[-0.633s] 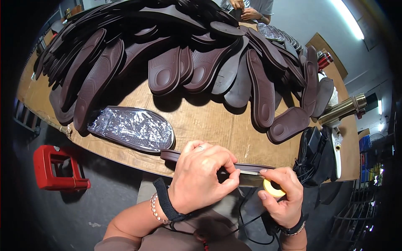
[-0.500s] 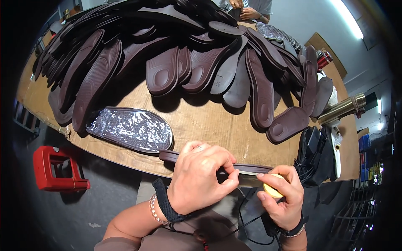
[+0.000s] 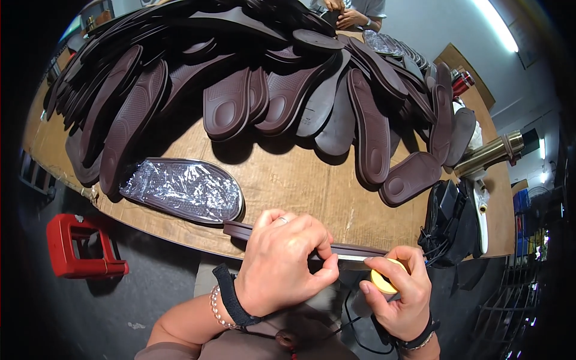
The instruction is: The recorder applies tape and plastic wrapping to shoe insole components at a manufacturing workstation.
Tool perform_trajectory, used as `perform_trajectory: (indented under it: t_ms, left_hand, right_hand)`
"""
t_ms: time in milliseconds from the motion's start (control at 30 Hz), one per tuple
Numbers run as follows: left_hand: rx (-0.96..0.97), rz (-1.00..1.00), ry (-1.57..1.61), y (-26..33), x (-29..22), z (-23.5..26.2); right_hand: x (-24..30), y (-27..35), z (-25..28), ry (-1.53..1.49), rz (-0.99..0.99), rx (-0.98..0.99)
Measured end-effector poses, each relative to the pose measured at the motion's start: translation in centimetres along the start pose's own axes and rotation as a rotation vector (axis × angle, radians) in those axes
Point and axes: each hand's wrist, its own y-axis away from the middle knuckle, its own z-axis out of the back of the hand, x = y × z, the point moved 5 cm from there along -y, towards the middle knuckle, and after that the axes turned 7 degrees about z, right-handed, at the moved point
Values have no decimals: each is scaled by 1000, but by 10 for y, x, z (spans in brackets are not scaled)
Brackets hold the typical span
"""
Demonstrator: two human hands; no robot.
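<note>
A dark brown shoe sole (image 3: pixel 239 231) stands on its edge at the table's front, mostly covered by my left hand (image 3: pixel 288 255). The fingers of that hand are closed on the sole, thumb and forefinger pinched by a narrow whitish strip (image 3: pixel 351 258). This strip runs along the sole's side to my right hand (image 3: pixel 401 294), which is closed round a small roll of tape with a yellow rim (image 3: pixel 384 283). Just beyond my left hand lies a sole wrapped in crinkled clear film (image 3: pixel 183 189).
A large heap of brown soles (image 3: pixel 228 108) fills the table's far side. At the right are a gold metal flask (image 3: pixel 489 155) and a black bag (image 3: pixel 447 222). A red stool (image 3: pixel 81 246) stands on the floor at left. Another person's hands (image 3: pixel 348 15) work at the far end.
My right hand has moved slightly down and left, and the tape roll has tilted in its fingers. The strip shows more of its pale face. My left hand keeps its grip on the sole.
</note>
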Motion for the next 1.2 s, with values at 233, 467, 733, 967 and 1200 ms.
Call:
perform_trajectory:
  t_ms: [233,467,733,967,1200]
  left_hand:
    - [3,0,-2,2,0,-1]
    - [-2,2,-5,4,-1,-1]
    - [15,16,-6,3,-2,-2]
    - [15,17,-17,2,-1,-3]
    - [9,1,-18,1,-3,-2]
  right_hand:
    - [-1,3,0,-27,-33,-22]
    - [0,2,0,-16,-28,-23]
    - [-1,1,0,1,-31,-32]
    - [1,0,-2,-10,-54,-47]
    - [2,-1,-4,22,-66,-54]
